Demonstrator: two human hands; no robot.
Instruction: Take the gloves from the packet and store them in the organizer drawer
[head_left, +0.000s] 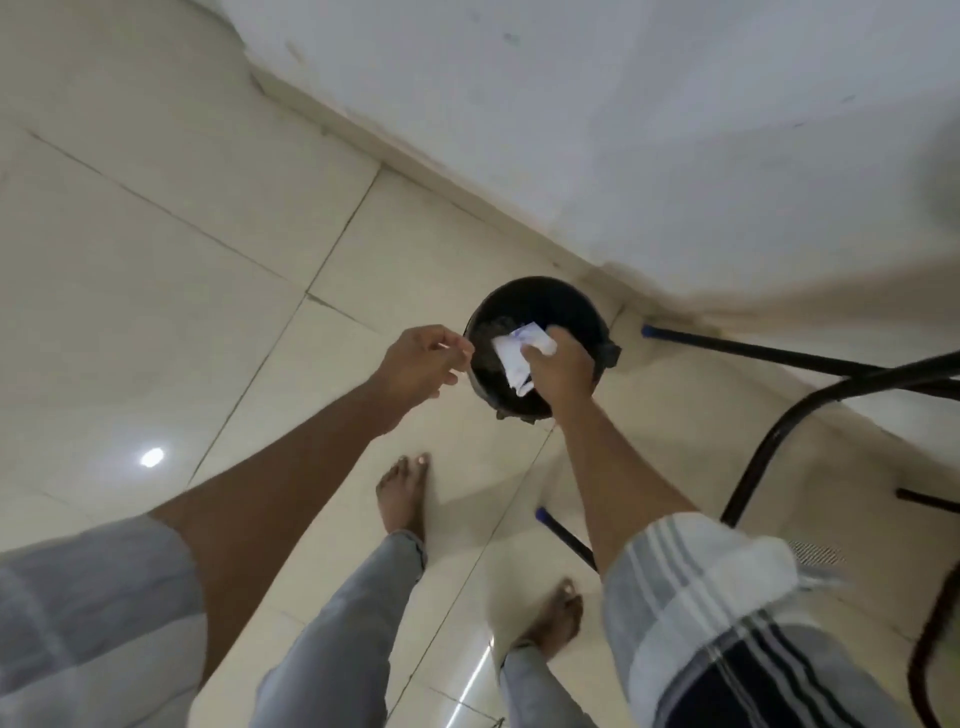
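Note:
My right hand (561, 369) is shut on a crumpled white packet with blue print (514, 353) and holds it over the mouth of a black bin (535, 296) that stands on the floor by the wall. My left hand (421, 364) hovers just left of the bin's rim, its fingertips pinched together on a thin pale scrap that is too small to identify. No gloves and no organizer drawer are in view.
Cream floor tiles (182, 286) spread to the left. A white wall (623, 104) rises behind the bin. The black legs of a chair or table with blue tips (779, 358) stand to the right. My bare feet (402, 493) are below the bin.

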